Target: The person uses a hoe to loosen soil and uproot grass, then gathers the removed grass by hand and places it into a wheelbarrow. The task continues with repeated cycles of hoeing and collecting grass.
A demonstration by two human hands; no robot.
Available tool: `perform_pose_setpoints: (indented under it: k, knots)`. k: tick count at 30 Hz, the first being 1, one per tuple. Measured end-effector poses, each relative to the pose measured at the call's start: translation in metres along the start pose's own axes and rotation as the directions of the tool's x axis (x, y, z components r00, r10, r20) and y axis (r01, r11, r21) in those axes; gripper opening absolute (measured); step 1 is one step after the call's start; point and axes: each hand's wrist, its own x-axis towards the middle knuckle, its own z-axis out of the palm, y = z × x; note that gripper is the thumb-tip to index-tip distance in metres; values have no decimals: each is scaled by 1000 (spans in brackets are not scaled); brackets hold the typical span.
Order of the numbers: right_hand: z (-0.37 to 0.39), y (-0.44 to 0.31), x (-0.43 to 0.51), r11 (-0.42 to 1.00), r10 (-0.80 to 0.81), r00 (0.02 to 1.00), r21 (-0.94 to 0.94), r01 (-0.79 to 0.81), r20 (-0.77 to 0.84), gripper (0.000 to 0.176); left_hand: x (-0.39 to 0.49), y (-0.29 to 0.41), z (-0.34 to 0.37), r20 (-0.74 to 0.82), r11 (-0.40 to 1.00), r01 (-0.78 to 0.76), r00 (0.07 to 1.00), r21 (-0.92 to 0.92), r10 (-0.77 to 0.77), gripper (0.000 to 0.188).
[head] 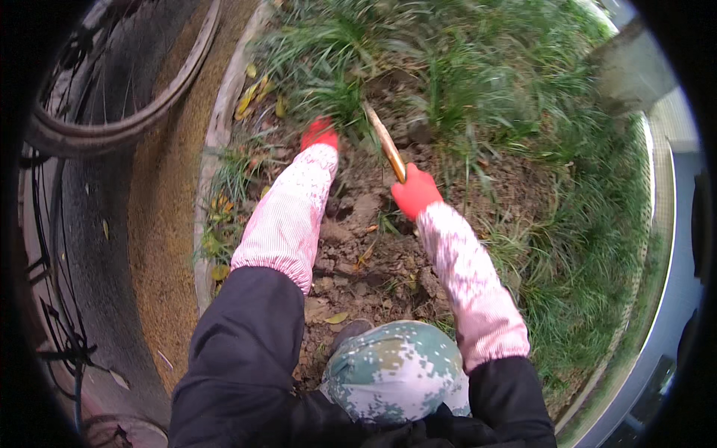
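My right hand (417,192), in a red glove, is closed around the wooden handle (385,137) of a hand tool. The handle slants up and left, and its far end meets the soil and grass, so the tool's head cannot be made out. At the edge of a grass clump (341,98) is my left hand (320,134), also red-gloved. It is blurred, and the blades partly cover its fingers, so its grip is unclear. Loose brown soil (364,224) lies broken into clods between my two forearms. Both arms wear pink patterned sleeve covers (283,218).
A pale curb (215,123) borders the bed on the left. Past it are a paved strip (159,224) and a bicycle wheel (134,126). Dense grass (588,235) grows on the right, near a grey post (633,67). My camouflage-clad knee (397,369) is below.
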Motion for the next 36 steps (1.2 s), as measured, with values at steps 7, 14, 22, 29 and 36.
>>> perform_pose_setpoints:
  k: [7,14,22,29,36]
  knots:
    - [-144,-7,-44,877,-185,642,171,450,-744,29,-134,20,-77,-144,976,-195,968,95,207,77]
    - [-20,68,-76,989,121,992,-84,-124,-38,45,-321,10,-120,500,896,-364,843,255,200,106]
    - [-105,140,-228,915,216,971,368,-165,-104,58,-314,-34,-61,574,782,-409,815,470,81,94]
    - [-120,182,-382,595,621,784,645,-479,9,50,-306,-29,-56,573,698,-404,819,591,-12,100]
    - [-122,170,-492,-224,686,590,895,-385,425,32,-303,26,-80,594,452,-450,765,770,-249,106]
